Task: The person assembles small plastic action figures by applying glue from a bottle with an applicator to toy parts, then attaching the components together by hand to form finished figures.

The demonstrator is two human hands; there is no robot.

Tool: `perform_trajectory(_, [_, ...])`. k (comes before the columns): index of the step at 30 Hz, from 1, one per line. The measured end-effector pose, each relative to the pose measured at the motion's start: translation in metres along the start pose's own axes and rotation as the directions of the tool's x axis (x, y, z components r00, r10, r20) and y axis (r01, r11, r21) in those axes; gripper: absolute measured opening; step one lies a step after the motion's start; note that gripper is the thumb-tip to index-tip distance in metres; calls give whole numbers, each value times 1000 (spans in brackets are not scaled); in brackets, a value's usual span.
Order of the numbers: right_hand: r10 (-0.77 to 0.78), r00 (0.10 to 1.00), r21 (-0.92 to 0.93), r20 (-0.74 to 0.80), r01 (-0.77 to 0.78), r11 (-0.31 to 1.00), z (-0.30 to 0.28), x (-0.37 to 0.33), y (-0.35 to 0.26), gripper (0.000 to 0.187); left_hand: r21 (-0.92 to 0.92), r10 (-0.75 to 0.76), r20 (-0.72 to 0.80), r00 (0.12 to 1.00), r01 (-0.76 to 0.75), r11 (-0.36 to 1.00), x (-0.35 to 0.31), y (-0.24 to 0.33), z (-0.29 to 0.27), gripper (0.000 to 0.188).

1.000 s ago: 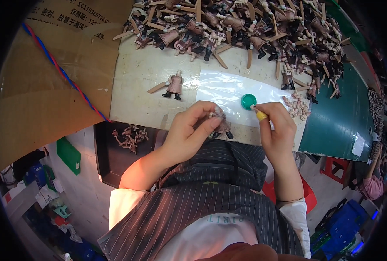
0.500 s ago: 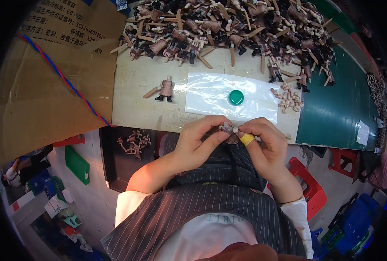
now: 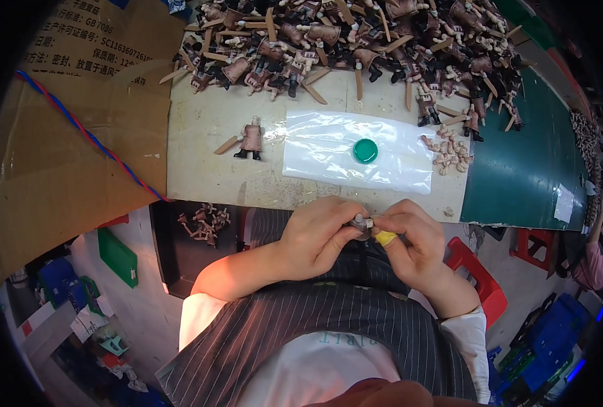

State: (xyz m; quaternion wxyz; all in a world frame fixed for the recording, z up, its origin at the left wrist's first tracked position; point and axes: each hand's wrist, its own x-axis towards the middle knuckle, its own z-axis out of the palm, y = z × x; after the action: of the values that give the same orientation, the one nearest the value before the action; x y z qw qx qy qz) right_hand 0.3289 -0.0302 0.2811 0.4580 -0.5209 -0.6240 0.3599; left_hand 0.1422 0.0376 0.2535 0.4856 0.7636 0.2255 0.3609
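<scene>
both hands, left hand and right hand, pinched shut around a small toy figure at frame centre, below the green cap.

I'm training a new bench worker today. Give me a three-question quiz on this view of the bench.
1. True or false: the green cap lies on the clear plastic bag.
2. What stands alone left of that bag? A) a toy figure B) a cup C) scissors
3. Fill in: both hands, left hand and right hand, meet at a small ____ part, below the table's near edge.

Key: 1 true; 2 A; 3 figure
</scene>
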Motion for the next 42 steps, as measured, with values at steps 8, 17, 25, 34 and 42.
perform_trajectory(8, [-43, 999, 63, -21, 44, 997, 7, -1, 8, 14, 37, 63, 13, 998, -63, 997, -1, -3, -4, 24])
perform_trajectory(17, [-127, 991, 32, -52, 129, 991, 16, -6, 18, 17, 163, 134, 29, 991, -137, 977, -7, -5, -7, 26])
perform_trajectory(25, [-187, 973, 60, -138, 196, 979, 22, -11, 18, 19, 500, 454, 119, 883, -448, 741, -10, 3, -18, 25])
perform_trajectory(34, [-116, 944, -297, -308, 20, 955, -29, -33, 39, 17, 553, 50, -194, 980, 67, 831, -85, -1, -67, 18])
perform_trajectory(42, [-91, 928, -577, -361, -146, 804, -75, -20, 59, 29, 388, -513, -571, 641, 761, 520, -240, -95, -133, 14])
